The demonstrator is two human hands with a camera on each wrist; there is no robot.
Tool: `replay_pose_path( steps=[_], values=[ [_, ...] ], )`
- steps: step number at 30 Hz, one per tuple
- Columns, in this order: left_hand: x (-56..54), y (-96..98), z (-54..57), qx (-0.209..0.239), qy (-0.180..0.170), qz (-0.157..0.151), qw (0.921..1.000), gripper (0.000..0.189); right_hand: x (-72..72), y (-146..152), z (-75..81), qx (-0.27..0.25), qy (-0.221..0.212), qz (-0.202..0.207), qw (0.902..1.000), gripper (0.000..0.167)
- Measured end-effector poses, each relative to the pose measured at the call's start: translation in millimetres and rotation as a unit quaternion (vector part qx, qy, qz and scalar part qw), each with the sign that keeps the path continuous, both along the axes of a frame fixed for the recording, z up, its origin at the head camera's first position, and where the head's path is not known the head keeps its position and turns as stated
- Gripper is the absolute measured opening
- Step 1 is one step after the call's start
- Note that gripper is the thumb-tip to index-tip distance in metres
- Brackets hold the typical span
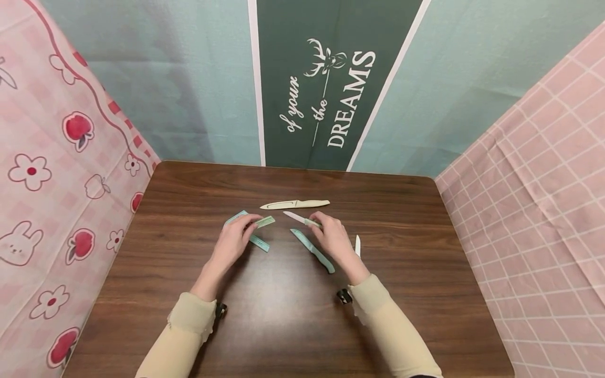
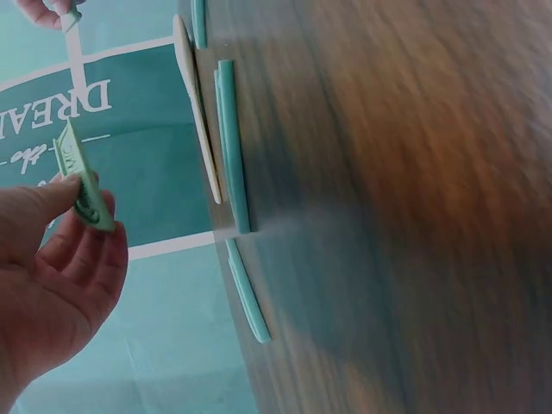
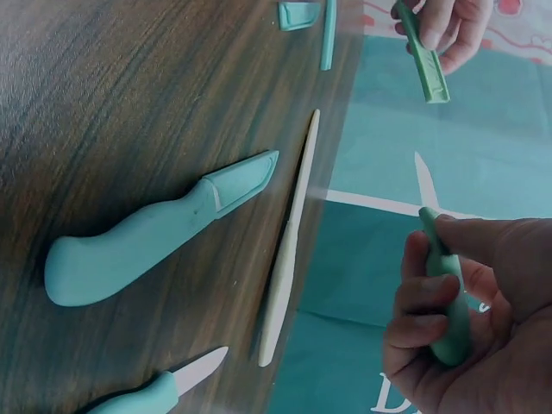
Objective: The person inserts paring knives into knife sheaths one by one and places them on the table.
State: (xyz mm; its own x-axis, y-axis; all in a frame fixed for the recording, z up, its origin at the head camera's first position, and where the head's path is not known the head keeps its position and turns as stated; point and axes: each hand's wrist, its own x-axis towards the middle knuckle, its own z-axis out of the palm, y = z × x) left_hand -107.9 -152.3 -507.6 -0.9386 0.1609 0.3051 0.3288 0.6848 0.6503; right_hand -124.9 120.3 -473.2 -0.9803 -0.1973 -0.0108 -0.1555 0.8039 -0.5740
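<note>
Gripping a green-handled paring knife [image 1: 312,223] on the near side of the cream sheathed knife [image 1: 312,203], the right hand [image 1: 333,236] aimed the blade [image 1: 293,216] leftward in the head view; the left hand [image 1: 232,242] pinched a green sheath [image 1: 267,221]. From the left wrist, the sheath tilted steeply; from the right wrist, the paring knife's long axis ran near-upright, tip up, right of the cream sheathed knife.
</note>
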Motion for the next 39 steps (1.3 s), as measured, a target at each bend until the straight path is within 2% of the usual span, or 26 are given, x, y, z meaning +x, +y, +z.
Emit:
replay_pose_path(
  steps=[3, 10, 17, 21, 29, 39],
  values=[
    [-2.1, 2.8, 1.1, 0.009, 0.017, 0.005, 0.9998, 0.019, 0.2, 1, 0.4, -0.012, -0.001, -0.007, 0.9999, 0.015],
    [-2.7, 6.2, 3.2, 0.019, 0.022, 0.020, 0.9994, 0.019, 2.7, 2, 6.7, -0.042, 0.033, -0.011, 0.9985, 0.012],
    [-4.5, 9.6, 6.7, 0.028, 0.043, 0.020, 0.9985, 0.018, 3.5, 2, 10.1, -0.054, 0.046, 0.011, 0.9974, 0.011],
    [-4.7, 10.5, 9.1, 0.026, 0.038, 0.022, 0.9987, 0.019, 4.8, 1, 11.0, -0.057, 0.045, 0.020, 0.9971, 0.011],
    [-6.2, 11.8, 8.5, 0.027, 0.029, 0.010, 0.9991, 0.019, 5.0, 0, 7.4, -0.044, 0.042, 0.028, 0.9977, 0.010],
    [-5.9, 12.5, 9.0, 0.033, 0.040, -0.005, 0.9987, 0.019, 4.9, -1, 6.7, -0.046, 0.038, 0.032, 0.9977, 0.010]
  ],
)
